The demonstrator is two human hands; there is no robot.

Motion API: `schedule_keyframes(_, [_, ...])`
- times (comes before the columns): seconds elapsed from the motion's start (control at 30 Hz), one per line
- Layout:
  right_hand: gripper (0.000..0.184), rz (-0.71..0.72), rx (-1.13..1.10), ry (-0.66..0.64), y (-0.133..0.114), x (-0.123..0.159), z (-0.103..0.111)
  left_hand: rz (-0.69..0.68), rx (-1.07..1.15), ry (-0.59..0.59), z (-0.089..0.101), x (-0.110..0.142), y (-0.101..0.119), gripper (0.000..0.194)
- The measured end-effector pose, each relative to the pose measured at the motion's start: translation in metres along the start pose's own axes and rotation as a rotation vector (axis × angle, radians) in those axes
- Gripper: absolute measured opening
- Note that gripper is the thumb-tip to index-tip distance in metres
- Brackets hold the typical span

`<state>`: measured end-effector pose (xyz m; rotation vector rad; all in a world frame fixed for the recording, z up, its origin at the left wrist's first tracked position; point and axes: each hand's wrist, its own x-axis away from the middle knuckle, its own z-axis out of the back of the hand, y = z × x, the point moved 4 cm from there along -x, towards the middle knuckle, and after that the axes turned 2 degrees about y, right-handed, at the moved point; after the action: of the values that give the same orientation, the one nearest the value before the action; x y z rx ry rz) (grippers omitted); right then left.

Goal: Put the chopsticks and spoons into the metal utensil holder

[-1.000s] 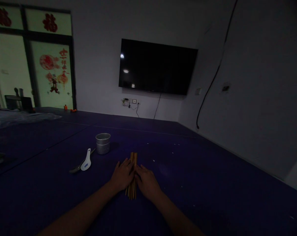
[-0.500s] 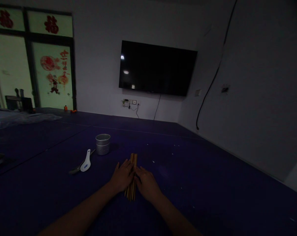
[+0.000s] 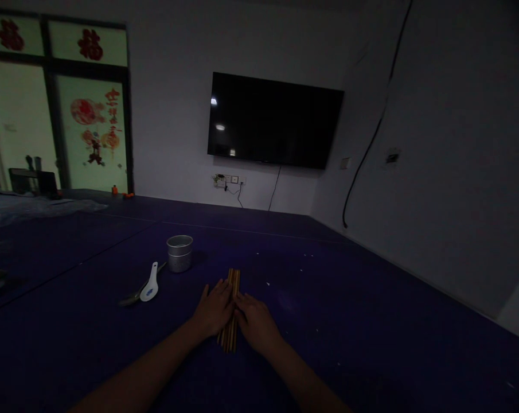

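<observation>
A bundle of brown wooden chopsticks [image 3: 232, 330] lies lengthwise on the dark blue surface, its ends fairly even at the far side and fanned out at the near side. My left hand [image 3: 215, 308] presses against the bundle from the left, fingers laid over its upper part. From the other side my right hand [image 3: 256, 321] closes in, fingertips against the sticks. Between them, both hands grip the bundle; its middle is partly hidden under the fingers. To the left are a white soup spoon [image 3: 149, 291], a metal spoon [image 3: 131, 299] partly beneath it and a silver metal cup [image 3: 179, 255].
Clear plastic sheeting [image 3: 39, 211] lies at the far left, near small orange objects [image 3: 121, 193]. Small white specks dot the blue surface [image 3: 371, 321]. A television [image 3: 274, 120] hangs on the back wall, and a dark cable [image 3: 373, 140] runs down the right wall.
</observation>
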<state>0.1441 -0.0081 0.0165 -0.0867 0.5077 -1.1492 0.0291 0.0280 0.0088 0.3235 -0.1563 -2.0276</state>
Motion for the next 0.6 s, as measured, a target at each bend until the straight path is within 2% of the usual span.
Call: schedule_keyframes(0.6, [0.039, 0.031, -0.059, 0.04, 0.0009, -0.0004, -0.0015, -0.002, -0.022, 0.01, -0.0035, -0.0004, -0.0007, 0.055])
